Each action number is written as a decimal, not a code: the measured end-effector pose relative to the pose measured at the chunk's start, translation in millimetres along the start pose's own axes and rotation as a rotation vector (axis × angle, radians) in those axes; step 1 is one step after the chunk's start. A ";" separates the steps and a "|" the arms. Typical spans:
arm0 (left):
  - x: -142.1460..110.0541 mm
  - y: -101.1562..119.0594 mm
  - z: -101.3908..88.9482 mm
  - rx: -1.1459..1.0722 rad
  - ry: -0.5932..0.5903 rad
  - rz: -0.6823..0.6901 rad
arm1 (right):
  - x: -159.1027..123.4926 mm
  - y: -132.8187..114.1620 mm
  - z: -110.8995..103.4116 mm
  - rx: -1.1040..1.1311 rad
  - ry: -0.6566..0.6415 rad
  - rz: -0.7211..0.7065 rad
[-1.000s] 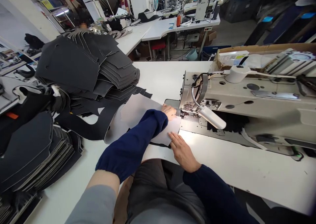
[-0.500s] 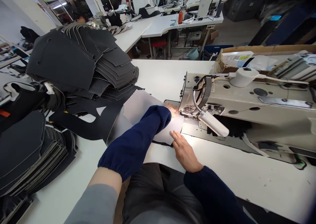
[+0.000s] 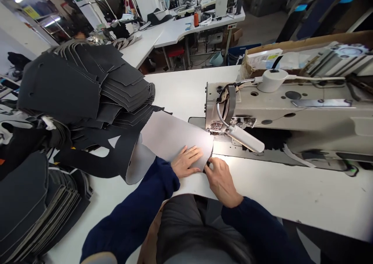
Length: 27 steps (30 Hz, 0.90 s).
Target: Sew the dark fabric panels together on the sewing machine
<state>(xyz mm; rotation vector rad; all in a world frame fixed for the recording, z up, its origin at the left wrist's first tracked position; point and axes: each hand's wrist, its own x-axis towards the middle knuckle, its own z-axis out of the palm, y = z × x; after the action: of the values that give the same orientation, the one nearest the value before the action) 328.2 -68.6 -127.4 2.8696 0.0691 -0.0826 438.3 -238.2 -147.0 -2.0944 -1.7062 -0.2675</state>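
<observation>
A grey fabric piece (image 3: 171,134) lies on the white table, its right edge close to the foot of the sewing machine (image 3: 279,108). My left hand (image 3: 185,161) rests flat on the piece's near part with fingers spread. My right hand (image 3: 222,180) pinches the near right corner of the same piece, fingers curled. Both forearms wear dark blue sleeves. The machine's small white lamp (image 3: 244,138) shines on the plate beside my hands.
A tall pile of black cut pieces (image 3: 87,81) fills the left of the table (image 3: 291,194), with more stacks at the near left (image 3: 35,202). A cardboard box (image 3: 262,54) stands behind the machine. Other worktables (image 3: 186,27) lie beyond.
My left hand has pulled back from the machine's foot toward me and now lies flat on the grey piece. My right hand has closed on the piece's near corner.
</observation>
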 end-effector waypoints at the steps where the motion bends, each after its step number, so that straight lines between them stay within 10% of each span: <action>1: -1.4 -0.3 1.3 0.030 -0.003 0.005 | -2.8 -4.3 -2.0 0.015 -0.024 0.009; 8: 1.6 -5.0 -4.2 0.197 -0.117 0.174 | -25.4 -21.5 4.3 0.059 0.011 -0.112; 27: 42.8 10.4 -21.1 0.259 -0.029 0.029 | 12.8 -31.7 25.3 0.000 -0.087 -0.154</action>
<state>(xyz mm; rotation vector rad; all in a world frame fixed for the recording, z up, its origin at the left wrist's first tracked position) 372.5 -71.3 -107.0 3.1256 0.0114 -0.1369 407.6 -210.8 -157.9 -2.0035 -1.9217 -0.2250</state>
